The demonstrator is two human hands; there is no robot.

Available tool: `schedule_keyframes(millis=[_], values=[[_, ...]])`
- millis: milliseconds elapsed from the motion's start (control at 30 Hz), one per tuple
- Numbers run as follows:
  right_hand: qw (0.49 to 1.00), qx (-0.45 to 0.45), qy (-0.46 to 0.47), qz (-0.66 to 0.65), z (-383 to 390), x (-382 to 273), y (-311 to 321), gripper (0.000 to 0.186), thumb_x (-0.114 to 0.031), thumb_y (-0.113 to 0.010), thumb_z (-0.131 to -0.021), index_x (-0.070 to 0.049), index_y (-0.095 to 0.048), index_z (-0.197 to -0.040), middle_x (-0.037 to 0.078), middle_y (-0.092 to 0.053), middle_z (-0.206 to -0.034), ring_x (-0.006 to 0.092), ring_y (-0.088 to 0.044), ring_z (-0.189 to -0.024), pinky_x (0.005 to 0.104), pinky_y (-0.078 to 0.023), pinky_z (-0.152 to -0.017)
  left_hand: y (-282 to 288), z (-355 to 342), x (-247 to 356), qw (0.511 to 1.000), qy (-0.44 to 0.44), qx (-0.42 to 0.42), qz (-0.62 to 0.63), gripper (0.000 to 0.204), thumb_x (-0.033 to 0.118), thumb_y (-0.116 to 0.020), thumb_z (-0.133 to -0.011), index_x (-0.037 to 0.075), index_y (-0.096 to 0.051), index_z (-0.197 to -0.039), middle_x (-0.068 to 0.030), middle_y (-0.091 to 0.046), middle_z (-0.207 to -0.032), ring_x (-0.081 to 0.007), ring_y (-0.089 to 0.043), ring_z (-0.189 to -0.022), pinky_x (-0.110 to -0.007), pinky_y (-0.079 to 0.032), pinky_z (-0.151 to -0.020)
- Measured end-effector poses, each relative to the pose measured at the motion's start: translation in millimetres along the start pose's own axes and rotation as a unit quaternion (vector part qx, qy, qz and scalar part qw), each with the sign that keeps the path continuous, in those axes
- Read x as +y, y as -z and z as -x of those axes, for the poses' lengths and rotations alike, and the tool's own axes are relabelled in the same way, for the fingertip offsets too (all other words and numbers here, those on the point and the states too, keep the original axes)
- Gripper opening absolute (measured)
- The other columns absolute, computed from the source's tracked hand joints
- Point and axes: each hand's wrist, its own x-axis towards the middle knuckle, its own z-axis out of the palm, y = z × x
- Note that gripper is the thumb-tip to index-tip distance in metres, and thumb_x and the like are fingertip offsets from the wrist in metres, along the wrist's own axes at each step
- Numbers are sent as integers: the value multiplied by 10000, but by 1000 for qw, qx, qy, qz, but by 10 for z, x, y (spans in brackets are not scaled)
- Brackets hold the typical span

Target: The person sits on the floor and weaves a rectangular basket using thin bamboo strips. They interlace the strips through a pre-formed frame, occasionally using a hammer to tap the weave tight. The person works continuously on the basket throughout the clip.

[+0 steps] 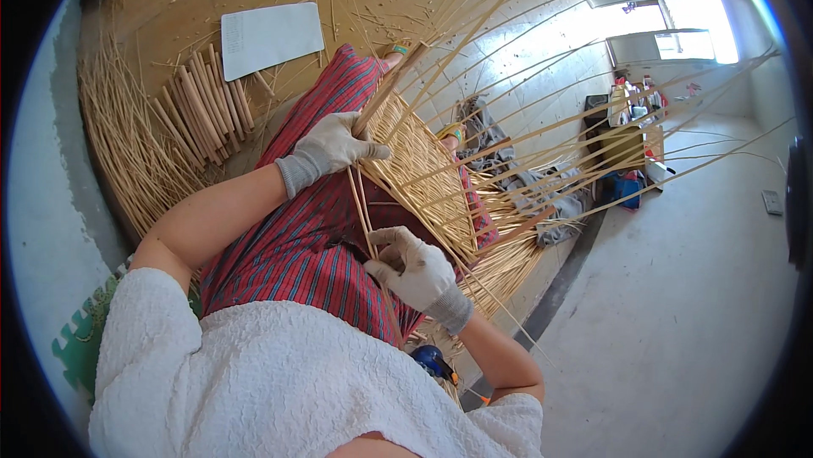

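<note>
A partly woven wicker panel (423, 172) rests tilted across my lap, over a red striped cloth (313, 267). Long pale stakes fan out from it toward the upper right. My left hand (332, 149), in a grey-white work glove, is closed on the panel's near left corner, its thumb lying along the weave. Below it, my gloved right hand (411, 267) pinches thin wicker strands (360, 208) that run down from that corner. The fingertips of my left hand are partly hidden behind the corner.
Thin wicker rods (118, 123) lie heaped at the left beside the wall, next to short thick sticks (203, 111) and a white sheet (271, 41). More wicker (512, 267) and grey cloth (550, 195) lie beyond my knees. The loose stakes reach far right.
</note>
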Motion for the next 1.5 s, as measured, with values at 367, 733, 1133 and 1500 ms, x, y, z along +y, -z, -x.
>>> schedule_keyframes(millis=[367, 733, 1133, 1500], values=[[818, 494, 98, 276, -350, 771, 206, 186, -242, -811, -886, -124, -750, -1017, 65, -755, -920, 282, -720, -871, 399, -556, -827, 4, -12, -52, 999, -9, -13, 50, 472, 356, -989, -754, 108, -591, -810, 33, -576, -736, -111, -533, -688, -307, -468, -644], [710, 559, 115, -411, -499, 1095, -94, 188, -90, -705, -1028, -17, -658, -1195, 58, -691, -931, 136, -605, -822, 306, -519, -735, -10, 71, -113, 997, -73, 3, 14, 507, 319, -1008, -707, 103, -577, -863, 15, -586, -821, -138, -535, -768, -320, -486, -729], [829, 455, 236, 226, -1139, -530, 609, 785, -24, -753, -838, -116, -500, -1576, 179, -675, -1255, 323, -600, -1252, 402, -498, -1021, -181, -86, -295, 984, -113, 139, 7, 540, 341, -1004, -704, 80, -575, -903, -31, -620, -805, -196, -589, -779, -363, -514, -756], [894, 431, 90, -79, -610, 201, 454, 346, -126, -603, -1059, -6, -655, -1379, 125, -761, -987, 170, -719, -777, 304, -576, -710, -107, 643, 405, 772, -396, 162, -469, 755, 308, -801, -844, 301, -509, -1540, -130, -539, -1518, -324, -599, -1309, -549, -429, -1112]])
